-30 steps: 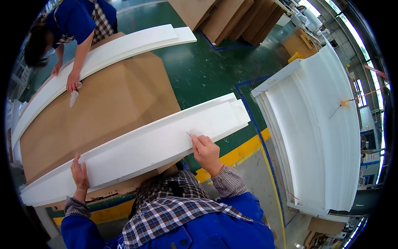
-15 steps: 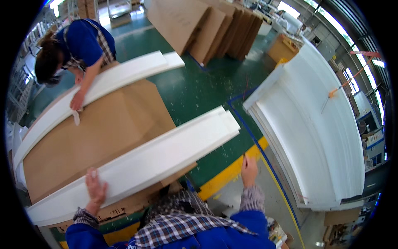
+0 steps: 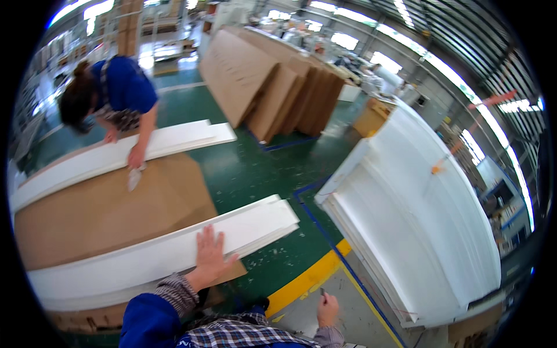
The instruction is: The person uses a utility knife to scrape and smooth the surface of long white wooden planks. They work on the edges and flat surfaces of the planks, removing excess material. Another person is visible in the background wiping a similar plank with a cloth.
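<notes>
My left hand [image 3: 209,258] lies on the near long white panel [image 3: 145,255], toward its right end, with the fingers spread. Off to the right, above the floor, my right hand [image 3: 328,311] is closed around a small dark thing [image 3: 322,291] whose tip pokes out at the top; its kind is too small to tell. Both white panels rest on a brown cardboard sheet [image 3: 116,206]. Across from me a co-worker bends over the far white panel [image 3: 168,139], holding a crumpled whitish cloth or paper [image 3: 134,178] in one hand.
To the right stands a stack of large white curved panels [image 3: 406,214]. Big brown cardboard sheets [image 3: 243,75] lean together at the back. Yellow tape [image 3: 307,281] and blue tape lines mark the green floor [image 3: 261,174]. An orange hook-like piece [image 3: 436,169] hangs over the white stack.
My left hand has slid right along the near panel toward its end. My right hand appears lower in the picture. The view has tilted up; the co-worker still leans over the far panel.
</notes>
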`<state>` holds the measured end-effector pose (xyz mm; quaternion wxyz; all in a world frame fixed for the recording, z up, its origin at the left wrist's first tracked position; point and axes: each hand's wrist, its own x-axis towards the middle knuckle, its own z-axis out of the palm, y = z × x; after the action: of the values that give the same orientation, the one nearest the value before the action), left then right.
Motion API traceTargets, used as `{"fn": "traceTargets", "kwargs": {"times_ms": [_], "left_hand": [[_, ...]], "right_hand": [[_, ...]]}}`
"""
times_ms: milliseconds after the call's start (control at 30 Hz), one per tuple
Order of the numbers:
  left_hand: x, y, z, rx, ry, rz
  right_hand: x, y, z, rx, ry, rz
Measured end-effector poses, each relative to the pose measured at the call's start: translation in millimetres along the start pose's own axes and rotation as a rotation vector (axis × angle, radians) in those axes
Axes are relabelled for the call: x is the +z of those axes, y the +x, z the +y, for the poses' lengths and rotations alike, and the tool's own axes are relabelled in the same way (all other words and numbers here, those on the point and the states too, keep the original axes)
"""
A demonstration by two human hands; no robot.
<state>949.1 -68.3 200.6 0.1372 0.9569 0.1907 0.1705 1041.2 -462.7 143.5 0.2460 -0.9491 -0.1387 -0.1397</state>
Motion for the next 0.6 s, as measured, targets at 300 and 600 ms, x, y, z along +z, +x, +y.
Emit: {"fn": "traceTargets", "kwargs": {"times_ms": [300, 600], "left_hand": [[71, 118, 114, -0.09, 0.141, -0.017], [157, 168, 185, 0.177, 0.148, -0.103]], "right_hand": [[0, 54, 79, 0.097, 0.098, -0.146], [-68, 67, 143, 0.435, 0.186, 0.195]]}}
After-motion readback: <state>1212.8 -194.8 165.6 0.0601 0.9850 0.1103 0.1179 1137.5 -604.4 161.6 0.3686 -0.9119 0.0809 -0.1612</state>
